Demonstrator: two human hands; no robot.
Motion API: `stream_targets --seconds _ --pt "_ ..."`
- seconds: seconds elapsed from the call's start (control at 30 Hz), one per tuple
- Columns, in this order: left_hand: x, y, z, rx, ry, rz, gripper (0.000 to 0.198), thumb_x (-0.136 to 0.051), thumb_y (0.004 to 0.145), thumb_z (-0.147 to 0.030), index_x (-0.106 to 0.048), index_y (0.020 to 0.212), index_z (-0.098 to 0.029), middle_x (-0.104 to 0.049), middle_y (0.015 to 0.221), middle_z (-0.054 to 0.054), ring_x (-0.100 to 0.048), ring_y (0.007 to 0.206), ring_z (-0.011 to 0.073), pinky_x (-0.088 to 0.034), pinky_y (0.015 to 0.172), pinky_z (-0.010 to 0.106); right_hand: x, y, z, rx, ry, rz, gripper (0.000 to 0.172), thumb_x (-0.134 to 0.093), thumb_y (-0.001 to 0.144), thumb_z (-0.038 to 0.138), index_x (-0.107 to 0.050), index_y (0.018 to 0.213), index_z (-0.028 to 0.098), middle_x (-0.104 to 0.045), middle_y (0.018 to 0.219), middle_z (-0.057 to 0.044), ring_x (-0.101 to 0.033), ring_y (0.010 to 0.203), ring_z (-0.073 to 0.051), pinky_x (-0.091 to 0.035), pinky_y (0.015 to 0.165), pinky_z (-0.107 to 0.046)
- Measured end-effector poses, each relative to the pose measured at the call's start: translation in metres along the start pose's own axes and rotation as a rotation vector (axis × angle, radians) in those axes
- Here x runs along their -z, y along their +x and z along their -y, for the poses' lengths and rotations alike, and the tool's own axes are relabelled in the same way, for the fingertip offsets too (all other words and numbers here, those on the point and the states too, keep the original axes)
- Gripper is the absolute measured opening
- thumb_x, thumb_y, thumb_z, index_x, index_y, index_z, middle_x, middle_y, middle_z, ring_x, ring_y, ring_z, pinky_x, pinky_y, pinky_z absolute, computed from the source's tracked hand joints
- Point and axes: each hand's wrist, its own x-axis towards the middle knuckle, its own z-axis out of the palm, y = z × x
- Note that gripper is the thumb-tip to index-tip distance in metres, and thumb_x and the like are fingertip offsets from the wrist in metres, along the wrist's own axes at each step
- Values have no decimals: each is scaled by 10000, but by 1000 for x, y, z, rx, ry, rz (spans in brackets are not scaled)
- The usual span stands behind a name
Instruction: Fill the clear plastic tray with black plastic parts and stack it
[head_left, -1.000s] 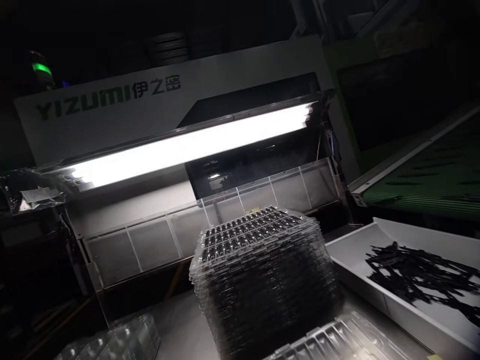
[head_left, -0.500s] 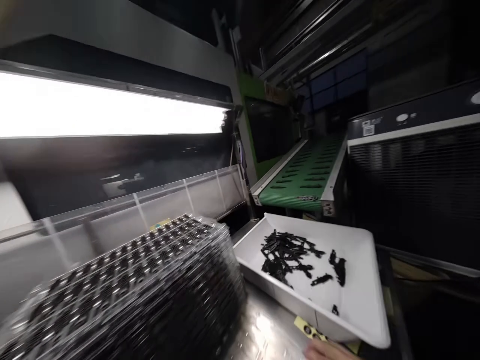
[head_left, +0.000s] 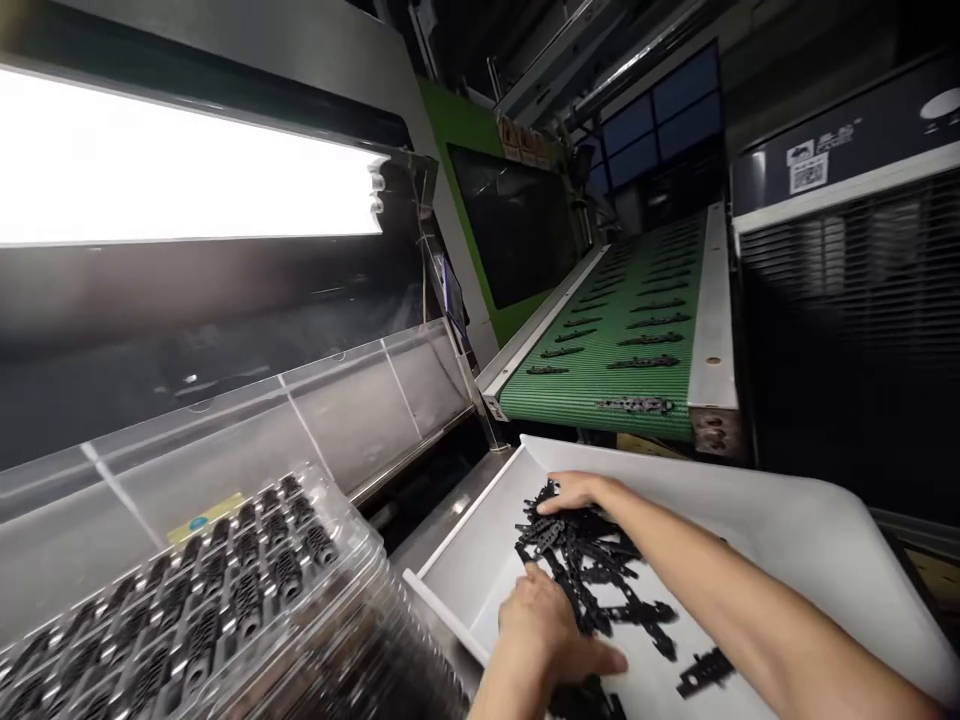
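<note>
Both my hands are inside a white tray [head_left: 810,530] at the lower right. A pile of black plastic parts [head_left: 592,580] lies in it. My right hand [head_left: 581,492] reaches across to the far side of the pile, fingers curled down onto the parts. My left hand [head_left: 544,635] rests on the near side of the pile, fingers bent over the pieces. What either hand grips under the fingers is hidden. A stack of clear blister trays [head_left: 187,600] filled with small black parts stands at the lower left.
A green conveyor belt [head_left: 630,320] carrying black parts slopes down to the tray from behind. A bright lamp [head_left: 187,170] glows at the upper left over a clear plastic partition [head_left: 337,400]. A dark ribbed machine housing [head_left: 855,320] stands at the right.
The view swung right and down from the machine front to the white tray. Both my hands came into view and now lie on the pile of black parts.
</note>
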Motion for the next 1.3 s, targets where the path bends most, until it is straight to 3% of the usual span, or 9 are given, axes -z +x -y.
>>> stream_targets --seconds 0.1,0.2,0.3,0.4,0.63,0.9,1.0,1.13,1.3 --pt "-11 33 -24 114 75 242 1128 -878 14 -71 -634 1113 -13 -582 1150 359 -541 1071 543 -459 885 652 -16 0 4 44 -25 67 439 -609 895 384 -523 1274 179 -489 1347 -106 -474 1222 -288 -372 1028 -556" --pt "-13 39 -25 157 32 304 1030 -899 168 -50 -595 1152 -65 -582 1210 279 -565 1109 439 -469 949 554 -29 -25 9 153 2 123 376 -630 884 359 -569 1200 166 -561 1251 -87 -550 1118 -248 -453 960 -485" --pt "-6 33 -30 140 -108 264 611 -801 658 -243 -543 1201 -135 -653 1088 121 -660 914 241 -561 805 423 -32 -63 16 218 54 157 309 -636 880 361 -607 1107 153 -648 1017 -40 -633 864 -176 -541 776 -366" --pt "9 23 -46 63 -234 197 383 -587 883 -303 -510 1232 -167 -645 1032 54 -646 819 154 -566 721 338 -16 -100 20 227 60 5 275 -662 856 345 -621 1046 150 -649 945 -23 -625 853 -179 -530 773 -358" --pt "45 -22 -64 -19 -398 34 288 -630 854 -308 -588 1088 -146 -634 1031 60 -618 946 191 -527 842 399 42 -173 19 143 100 -390 216 -611 891 327 -619 1025 158 -631 1020 -41 -596 949 -195 -491 857 -391" --pt "92 -90 -60 -97 -750 -141 261 -599 873 -314 -601 1060 -133 -662 941 47 -637 795 145 -552 727 332 36 -253 74 230 331 -499 336 -662 684 157 -651 1018 199 -698 878 13 -639 836 -193 -478 717 -262" --pt "116 -141 -29 -128 -864 -225 214 -627 793 -152 -642 1006 -135 -689 907 49 -641 784 141 -538 731 281 7 -290 112 342 406 -440 293 -649 706 242 -650 998 216 -703 905 18 -641 874 -203 -475 749 -251" --pt "133 -247 51 -88 -941 -323 259 -563 698 -73 -693 904 -162 -709 919 27 -634 841 152 -509 762 235 -80 -351 168 569 607 -199 235 -625 765 341 -633 955 204 -681 915 -2 -623 899 -211 -479 782 -263" --pt "121 -389 175 357 -922 -447 295 -602 595 -187 -701 872 -161 -728 884 38 -653 861 214 -519 796 297 -196 -405 231 789 695 302 137 -623 756 234 -624 888 200 -638 823 16 -579 753 -163 -452 673 -240"
